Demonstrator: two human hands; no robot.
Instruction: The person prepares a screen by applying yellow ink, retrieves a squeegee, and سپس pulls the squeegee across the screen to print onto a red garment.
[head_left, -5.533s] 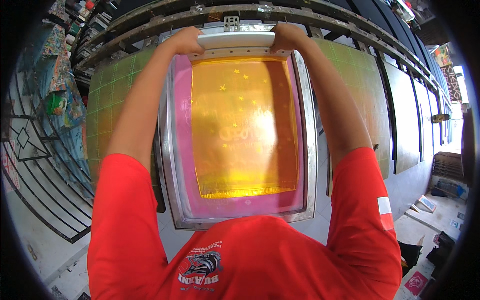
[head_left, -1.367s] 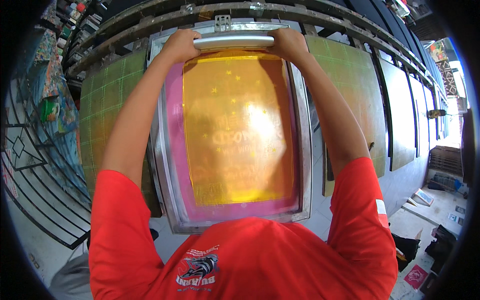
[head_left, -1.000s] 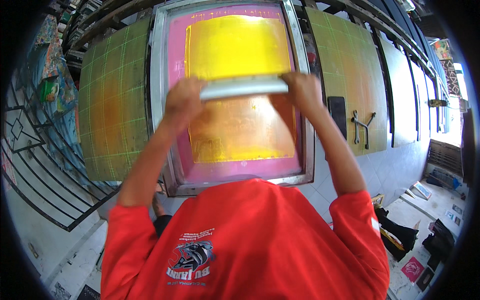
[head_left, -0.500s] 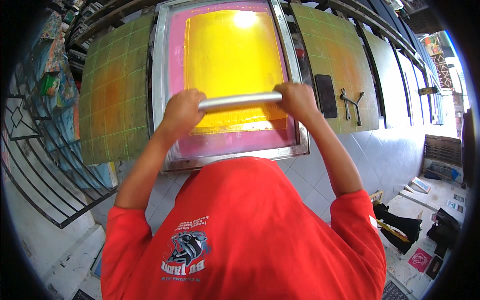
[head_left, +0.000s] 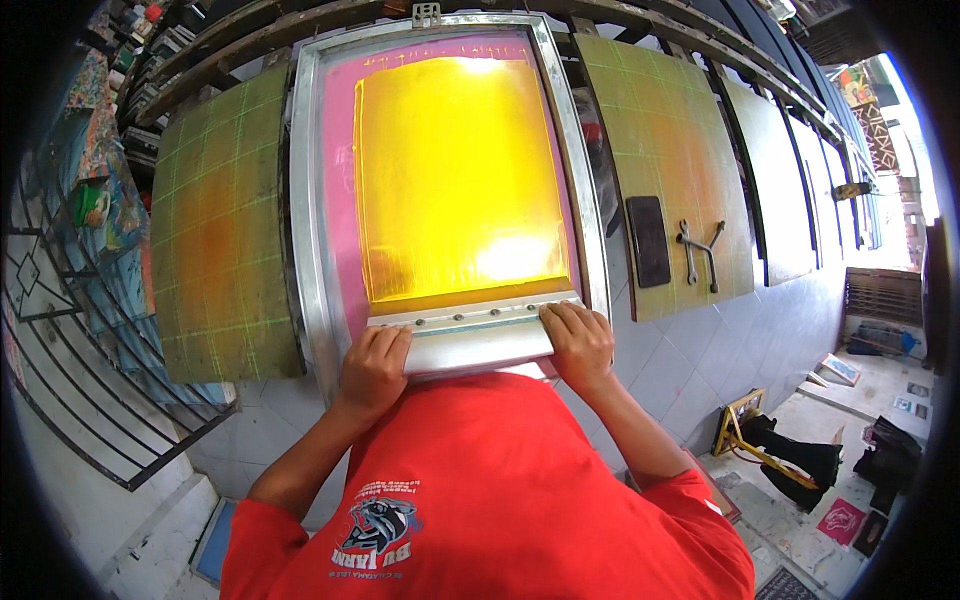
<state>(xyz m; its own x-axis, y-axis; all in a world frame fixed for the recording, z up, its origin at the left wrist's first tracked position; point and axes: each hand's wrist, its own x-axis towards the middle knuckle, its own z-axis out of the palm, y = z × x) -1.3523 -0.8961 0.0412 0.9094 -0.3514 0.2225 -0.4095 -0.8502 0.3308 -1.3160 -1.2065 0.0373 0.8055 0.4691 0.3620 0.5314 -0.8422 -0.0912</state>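
Observation:
Both my hands grip a wide metal squeegee [head_left: 478,340] at the near end of a screen-printing frame [head_left: 312,240]. My left hand [head_left: 376,365] is closed on its left end, my right hand [head_left: 578,342] on its right end, fingers curled over the edge with the row of bolts. The squeegee lies tilted back toward my body, its far edge along the bottom of the yellow area. Wet, shiny yellow ink [head_left: 455,180] covers a large rectangle of the pink mesh [head_left: 342,170]. The squeegee's blade is hidden underneath.
Grid-lined boards flank the frame, one at left [head_left: 225,225] and one at right [head_left: 665,130]. On the right board lie a dark phone [head_left: 648,241] and metal wrenches [head_left: 701,252]. A black metal railing [head_left: 95,400] stands at far left. Dark cloth [head_left: 800,460] is at lower right.
Both hands have drawn the squeegee from the lower part of the yellow area to the frame's near end, tipping it back. Yellow ink now shows where the squeegee was.

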